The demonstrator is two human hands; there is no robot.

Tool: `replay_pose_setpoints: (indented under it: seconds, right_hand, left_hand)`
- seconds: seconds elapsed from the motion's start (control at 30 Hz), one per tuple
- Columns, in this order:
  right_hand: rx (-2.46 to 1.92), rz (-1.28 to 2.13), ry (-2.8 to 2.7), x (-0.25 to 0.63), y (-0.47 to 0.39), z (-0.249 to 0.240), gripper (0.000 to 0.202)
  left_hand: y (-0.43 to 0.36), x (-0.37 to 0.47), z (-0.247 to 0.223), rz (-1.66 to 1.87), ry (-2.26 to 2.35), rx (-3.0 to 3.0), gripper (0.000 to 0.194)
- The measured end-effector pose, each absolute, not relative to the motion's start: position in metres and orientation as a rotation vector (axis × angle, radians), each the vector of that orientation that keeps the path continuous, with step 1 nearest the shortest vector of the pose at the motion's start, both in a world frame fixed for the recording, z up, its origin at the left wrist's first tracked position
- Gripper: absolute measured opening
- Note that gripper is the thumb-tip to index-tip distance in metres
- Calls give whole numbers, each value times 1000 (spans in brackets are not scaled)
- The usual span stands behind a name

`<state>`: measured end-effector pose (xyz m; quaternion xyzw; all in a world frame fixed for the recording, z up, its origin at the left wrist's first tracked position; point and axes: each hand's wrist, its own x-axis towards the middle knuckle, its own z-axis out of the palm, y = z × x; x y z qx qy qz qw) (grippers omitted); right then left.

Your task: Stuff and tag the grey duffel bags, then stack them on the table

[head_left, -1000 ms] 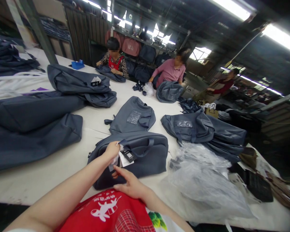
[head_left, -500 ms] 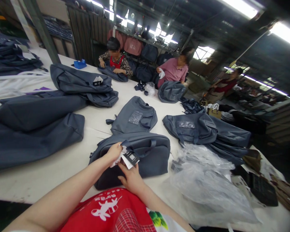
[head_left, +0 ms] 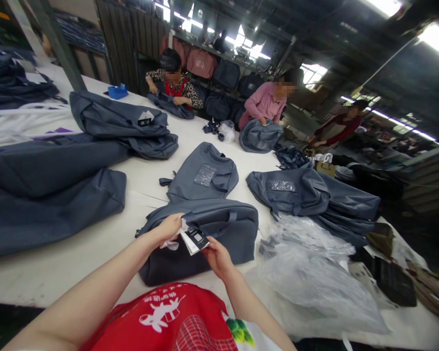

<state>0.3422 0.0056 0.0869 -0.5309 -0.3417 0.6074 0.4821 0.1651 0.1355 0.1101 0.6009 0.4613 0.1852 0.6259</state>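
A dark blue bag (head_left: 227,243) lies on the white table in front of me, its handle strap (head_left: 231,216) on top. My left hand (head_left: 170,229) is closed on a crumpled white tissue-like piece (head_left: 171,244) beside the bag's strap. Black and white tags (head_left: 195,239) hang over the bag between my hands. My right hand (head_left: 216,254) pinches the right edge of the tags. Just beyond lies another blue bag (head_left: 208,170) with a clear pocket.
Large blue bags (head_left: 51,204) cover the left side. Stacked bags (head_left: 296,190) and crumpled clear plastic (head_left: 314,273) are at the right. Across the table (head_left: 146,183) two people (head_left: 265,100) handle bags; a third person (head_left: 342,124) is farther right. A blue dispenser (head_left: 117,91) sits at the back left.
My right hand has moved right, from beneath the tags to their right edge. My left hand has shifted slightly left with the white piece. The person in pink has lowered a hand onto a bag.
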Motion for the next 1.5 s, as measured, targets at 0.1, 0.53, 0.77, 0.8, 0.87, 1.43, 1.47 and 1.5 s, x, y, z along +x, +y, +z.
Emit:
replay_pose_setpoints:
  seconds: [0.1, 0.53, 0.77, 0.8, 0.87, 1.43, 1.47, 1.5]
  right_hand:
    - [-1186, 1608, -524, 331, 23, 91, 39]
    - [-1449, 1582, -1008, 358, 28, 85, 32]
    - [-1608, 1447, -1045, 379, 3, 48, 40]
    - [-1585, 1463, -1021, 377, 2, 49, 42]
    - [-1528, 1468, -968, 372, 2, 54, 42]
    - [-1740, 1597, -838, 391, -16, 30, 51]
    - [-1752, 1579, -836, 398, -21, 28, 52]
    - [-1764, 1564, -824, 404, -25, 27, 53]
  left_hand:
    - [137, 163, 112, 479, 1052, 1543, 20]
    - [153, 150, 129, 460, 1248, 1903, 29]
    - [186, 140, 130, 447, 1437, 1797, 22]
    - [191, 130, 132, 471, 1494, 1773, 24]
    - [202, 100, 136, 539, 1653, 1718, 30]
    - [157, -61, 97, 384, 2219, 1436, 45]
    - [162, -55, 98, 364, 2189, 1480, 45]
    - [168, -46, 99, 350, 2142, 1536, 44]
